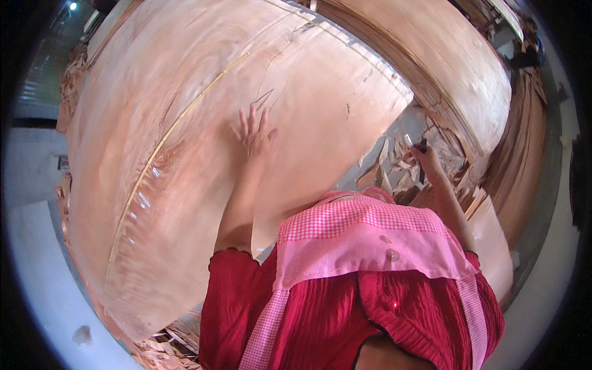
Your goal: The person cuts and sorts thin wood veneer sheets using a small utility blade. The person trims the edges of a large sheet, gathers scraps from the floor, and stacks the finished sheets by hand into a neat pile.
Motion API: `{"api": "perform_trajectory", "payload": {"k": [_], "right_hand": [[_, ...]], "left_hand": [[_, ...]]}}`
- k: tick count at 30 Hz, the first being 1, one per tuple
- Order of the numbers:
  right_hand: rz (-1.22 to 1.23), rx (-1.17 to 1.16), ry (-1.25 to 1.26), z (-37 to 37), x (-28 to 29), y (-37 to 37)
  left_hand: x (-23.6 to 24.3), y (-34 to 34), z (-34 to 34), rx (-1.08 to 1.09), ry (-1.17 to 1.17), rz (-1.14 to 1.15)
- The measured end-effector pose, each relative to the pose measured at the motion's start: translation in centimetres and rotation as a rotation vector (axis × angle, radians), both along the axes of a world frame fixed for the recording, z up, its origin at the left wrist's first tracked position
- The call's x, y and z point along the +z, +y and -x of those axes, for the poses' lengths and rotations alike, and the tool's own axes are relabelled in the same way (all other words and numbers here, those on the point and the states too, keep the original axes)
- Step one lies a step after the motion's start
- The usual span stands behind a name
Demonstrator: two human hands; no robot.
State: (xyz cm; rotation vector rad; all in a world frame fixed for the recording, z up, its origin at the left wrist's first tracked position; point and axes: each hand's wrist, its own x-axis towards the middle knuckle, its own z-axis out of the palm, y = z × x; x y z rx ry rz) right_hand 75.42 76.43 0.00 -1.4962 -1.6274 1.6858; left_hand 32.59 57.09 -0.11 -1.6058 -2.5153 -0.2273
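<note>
A large sheet of pale brown wood veneer (203, 185) spreads out before me. My left hand (253, 132) lies on it with the fingers spread, just below a dark split (265, 97) in the wood. Beyond the sheet's right edge, my right hand (425, 161) is closed around a small dark tool (423, 146). A pale tip shows beside that hand; the tool's exact kind is too small to make out. Along the left part of the sheet runs a long thin yellow strip (152, 154), with several short white pieces (143, 200) beside it.
Torn veneer scraps (385, 169) litter the floor below my right hand. A second stack of veneer sheets (456, 68) stands at the far right, its layered edges facing me. More scraps (163, 354) lie at the near left. Another person (527, 52) is partly visible at the far right.
</note>
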Motion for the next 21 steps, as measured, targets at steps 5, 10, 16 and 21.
{"api": "perform_trajectory", "payload": {"k": [5, 10, 16, 21], "right_hand": [[-0.149, 0.046, -0.094, 3.5, 3.5, 5.9], [-0.099, 0.192, -0.031, 8.1, 5.7, 8.9], [-0.048, 0.460, -0.098, 12.7, 5.0, 12.7], [0.018, 0.544, -0.082, 15.1, 4.3, 14.3]], "left_hand": [[1.5, 3.7, 1.3, 0.092, 0.015, 0.127], [-1.8, 4.1, 3.4, 0.067, -0.098, -0.309], [-3.1, 5.9, 5.1, 0.148, -0.246, -0.603], [-3.3, 6.3, 4.3, 0.436, -0.357, -0.699]]}}
